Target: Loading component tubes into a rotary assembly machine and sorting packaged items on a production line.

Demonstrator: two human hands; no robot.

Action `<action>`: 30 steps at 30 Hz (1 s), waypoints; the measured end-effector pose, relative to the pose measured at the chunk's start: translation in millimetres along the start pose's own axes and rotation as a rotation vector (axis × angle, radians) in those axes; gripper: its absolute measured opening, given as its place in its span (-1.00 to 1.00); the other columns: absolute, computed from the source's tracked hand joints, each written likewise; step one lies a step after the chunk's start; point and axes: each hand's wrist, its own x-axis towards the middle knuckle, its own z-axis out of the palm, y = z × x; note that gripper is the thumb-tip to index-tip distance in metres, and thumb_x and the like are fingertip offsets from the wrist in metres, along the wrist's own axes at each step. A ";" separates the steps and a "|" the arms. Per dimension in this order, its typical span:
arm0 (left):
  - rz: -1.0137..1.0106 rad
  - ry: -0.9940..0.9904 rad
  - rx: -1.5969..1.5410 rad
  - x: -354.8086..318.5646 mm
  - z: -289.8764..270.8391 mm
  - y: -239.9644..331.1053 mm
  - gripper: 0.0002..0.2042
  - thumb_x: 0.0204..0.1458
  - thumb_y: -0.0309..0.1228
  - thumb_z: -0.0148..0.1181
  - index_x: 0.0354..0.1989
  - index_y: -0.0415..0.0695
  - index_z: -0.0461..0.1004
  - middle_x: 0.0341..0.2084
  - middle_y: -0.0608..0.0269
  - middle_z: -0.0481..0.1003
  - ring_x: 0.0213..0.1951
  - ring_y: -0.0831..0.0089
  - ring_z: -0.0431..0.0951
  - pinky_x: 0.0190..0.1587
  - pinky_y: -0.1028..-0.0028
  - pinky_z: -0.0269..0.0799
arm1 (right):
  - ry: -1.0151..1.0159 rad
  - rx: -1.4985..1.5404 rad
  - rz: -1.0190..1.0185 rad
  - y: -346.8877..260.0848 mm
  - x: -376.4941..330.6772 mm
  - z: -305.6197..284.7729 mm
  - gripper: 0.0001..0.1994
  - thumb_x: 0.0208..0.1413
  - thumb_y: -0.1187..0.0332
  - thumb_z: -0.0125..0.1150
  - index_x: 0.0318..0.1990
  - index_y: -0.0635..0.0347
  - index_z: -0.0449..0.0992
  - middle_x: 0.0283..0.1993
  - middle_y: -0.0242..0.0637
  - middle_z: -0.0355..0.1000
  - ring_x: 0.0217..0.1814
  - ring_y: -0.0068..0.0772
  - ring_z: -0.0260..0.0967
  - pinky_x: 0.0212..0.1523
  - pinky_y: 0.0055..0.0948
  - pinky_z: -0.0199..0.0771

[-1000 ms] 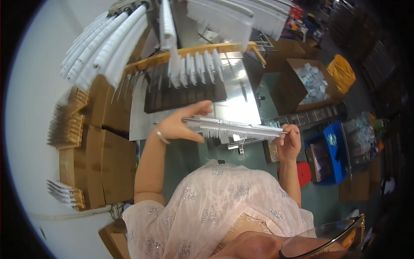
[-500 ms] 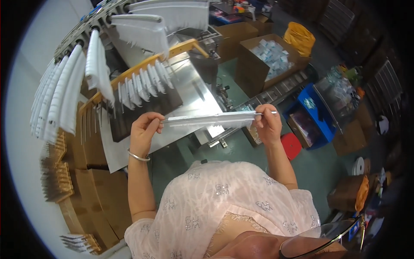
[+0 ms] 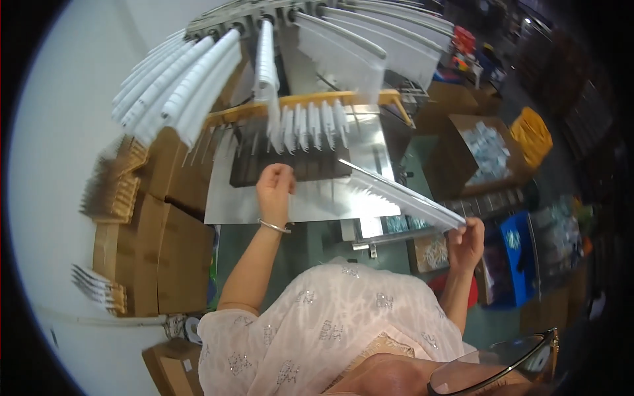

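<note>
At the right my right hand (image 3: 467, 241) is closed around the near end of a thin metal rod (image 3: 403, 193) with a white, ragged-edged sheet wrapped on it. The rod slants up and to the left, its far end free above the metal table. My left hand (image 3: 274, 187), a silver bangle on its wrist, hovers over the table's near part with its fingers curled together. Whether anything sits in those fingers is hidden. Just beyond it, short white-wrapped rods (image 3: 317, 125) hang from a yellow rack bar (image 3: 297, 101), apart from the hand.
Long white-covered rods (image 3: 205, 79) fan out from a machine overhead. A dark block (image 3: 247, 165) lies on the metal table (image 3: 231, 206). Cardboard boxes (image 3: 181, 264) stand at the left; at the right are a carton of small packets (image 3: 487, 153) and a blue bin (image 3: 525, 264).
My left hand has let go of the rod's left end. The right hand now holds the rod alone, lower and tilted. The view has swung left, bringing the rack nearer the middle.
</note>
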 end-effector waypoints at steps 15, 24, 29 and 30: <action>0.487 0.386 0.898 69.1 -12.5 -20.7 -0.91 -0.14 -0.53 -0.01 -0.45 -0.28 0.36 -0.62 -0.09 0.36 -0.51 -0.02 0.37 -0.48 0.30 0.27 | 0.031 0.144 0.099 16.0 13.7 -9.6 -0.82 0.09 0.34 -0.12 -0.30 0.27 0.33 -0.33 -0.24 0.33 -0.46 -0.53 0.25 -0.50 -0.60 0.25; 0.025 -0.193 0.309 -24.4 -8.4 37.8 -0.87 0.02 -0.51 -0.15 -0.41 -0.27 0.35 -0.32 0.07 0.46 -0.23 0.42 0.43 -0.16 0.49 0.28 | -0.198 0.118 0.157 25.0 20.3 0.4 -0.83 0.10 0.33 -0.13 -0.29 0.24 0.31 -0.30 -0.27 0.26 -0.41 -0.57 0.21 -0.48 -0.64 0.25; -0.258 -0.554 0.168 -31.0 -3.2 55.5 -0.87 0.01 -0.53 -0.13 -0.38 -0.29 0.37 -0.36 0.12 0.46 -0.21 0.44 0.42 -0.13 0.51 0.26 | -0.121 0.099 0.162 27.8 18.1 13.2 -0.79 0.09 0.32 -0.13 -0.36 0.31 0.32 -0.44 -0.22 0.25 -0.56 -0.50 0.17 -0.53 -0.59 0.19; -0.271 -0.614 0.188 -29.9 -5.0 54.6 -0.86 0.01 -0.54 -0.13 -0.36 -0.30 0.38 -0.36 0.15 0.45 -0.22 0.44 0.41 -0.13 0.51 0.26 | -0.142 0.093 0.155 28.3 16.7 12.5 -0.79 0.09 0.32 -0.13 -0.36 0.31 0.32 -0.45 -0.22 0.25 -0.56 -0.50 0.17 -0.53 -0.59 0.18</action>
